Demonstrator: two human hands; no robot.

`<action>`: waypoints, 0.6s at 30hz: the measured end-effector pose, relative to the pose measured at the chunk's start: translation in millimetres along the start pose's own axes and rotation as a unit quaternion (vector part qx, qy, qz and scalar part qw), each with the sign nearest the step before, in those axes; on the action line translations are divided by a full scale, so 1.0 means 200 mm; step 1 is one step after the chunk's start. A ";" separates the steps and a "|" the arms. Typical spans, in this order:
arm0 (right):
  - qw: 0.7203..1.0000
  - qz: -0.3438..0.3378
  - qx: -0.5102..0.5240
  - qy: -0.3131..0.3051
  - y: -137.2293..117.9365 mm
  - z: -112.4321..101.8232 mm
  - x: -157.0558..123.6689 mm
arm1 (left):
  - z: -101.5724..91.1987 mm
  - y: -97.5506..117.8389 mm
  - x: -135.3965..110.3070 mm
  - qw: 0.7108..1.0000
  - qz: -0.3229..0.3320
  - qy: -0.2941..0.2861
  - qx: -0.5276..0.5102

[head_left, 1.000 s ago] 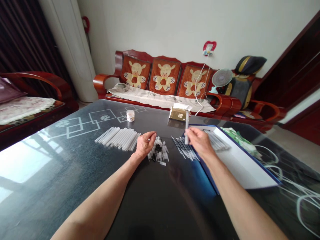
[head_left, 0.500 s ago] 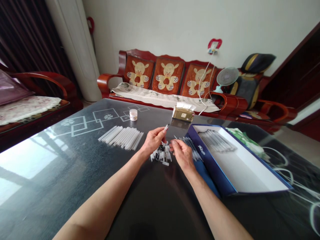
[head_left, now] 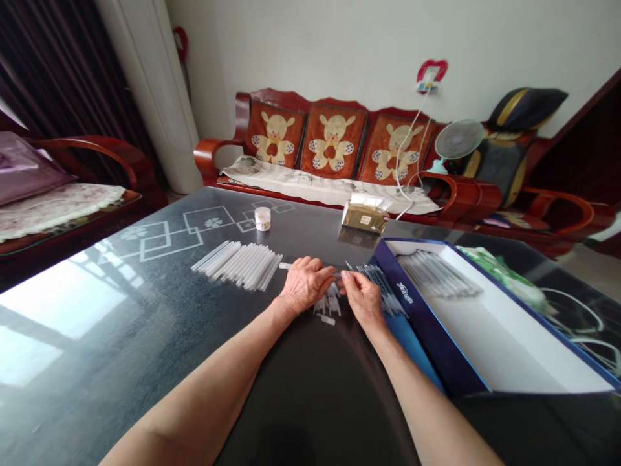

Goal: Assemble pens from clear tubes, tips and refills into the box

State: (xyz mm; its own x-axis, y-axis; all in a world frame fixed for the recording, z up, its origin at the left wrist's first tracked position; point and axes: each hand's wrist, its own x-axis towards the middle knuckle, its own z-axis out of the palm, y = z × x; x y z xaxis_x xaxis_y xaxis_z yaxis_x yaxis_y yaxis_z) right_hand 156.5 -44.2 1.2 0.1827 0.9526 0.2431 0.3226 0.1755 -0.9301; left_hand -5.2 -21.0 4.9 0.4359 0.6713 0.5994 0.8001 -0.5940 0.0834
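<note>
Left hand [head_left: 305, 285] palm down, fingers stretched flat over small plastic pieces [head_left: 328, 309] on table [head_left: 145, 336]; no grip visible. Right hand [head_left: 363, 299] just beside it, fingertips bunched against left fingertips; cannot tell what they pinch. White tubes [head_left: 240, 264] in row left of hands. Thin refills [head_left: 385, 291] between right hand and blue box [head_left: 427, 317].

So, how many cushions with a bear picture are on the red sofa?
3. The left cushion, the middle cushion and the right cushion stand side by side against the sofa back. None seems hidden.
</note>
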 end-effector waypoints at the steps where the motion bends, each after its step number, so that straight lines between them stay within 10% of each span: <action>1: 1.000 0.007 0.008 -0.005 0.01 0.00 0.01 | 0.00 0.00 0.00 1.000 -0.001 0.000 0.001; 18: 0.985 0.051 0.163 -0.032 0.05 0.02 0.03 | 0.01 -0.02 0.00 0.999 -0.003 0.006 0.033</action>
State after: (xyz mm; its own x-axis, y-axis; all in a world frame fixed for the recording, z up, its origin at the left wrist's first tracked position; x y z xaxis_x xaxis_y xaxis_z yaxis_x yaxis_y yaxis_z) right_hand 157.7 -34.9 -8.4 0.1370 0.9811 0.1368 -0.0118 0.1397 -0.9901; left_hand -7.7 -17.9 2.6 0.4264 0.6688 0.6090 0.8283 -0.5593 0.0343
